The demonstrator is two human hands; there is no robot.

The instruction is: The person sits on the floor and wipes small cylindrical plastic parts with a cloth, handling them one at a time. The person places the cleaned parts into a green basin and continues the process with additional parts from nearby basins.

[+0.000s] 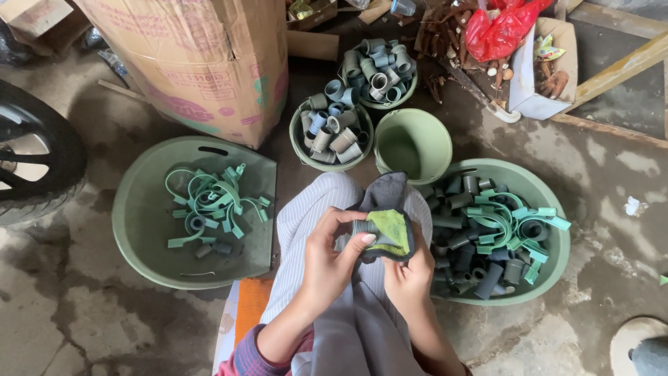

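Start at the far left of the striped lap point(306, 230), our landmark: out that way sits a wide green tub point(139, 230) with a tangle of green plastic clips point(212, 205) in it, and above that tub a big cardboard box point(202, 63).

Now over the lap itself. The left hand point(327, 261) is curled in from the lap's left side, fingers closed round the end of a short grey pipe fitting point(364, 228). The fitting lies roughly crosswise, its long axis running left to right, ribbed end poking out toward the left hand. The rest of it disappears into a grey cloth with a yellow-green patch point(391, 230), and the right hand point(410, 275) comes up from below, clamped on that cloth around the fitting. Both hands are close together, meeting on the one piece, so neither is really the nearer.

Just beyond the lap: one green bucket of grey pipe pieces point(331, 132), another farther back point(379, 69), an empty green bucket point(413, 143).

Right of the lap, another green tub point(550, 278), heaped with grey fittings and green clips, just beside the right hand.
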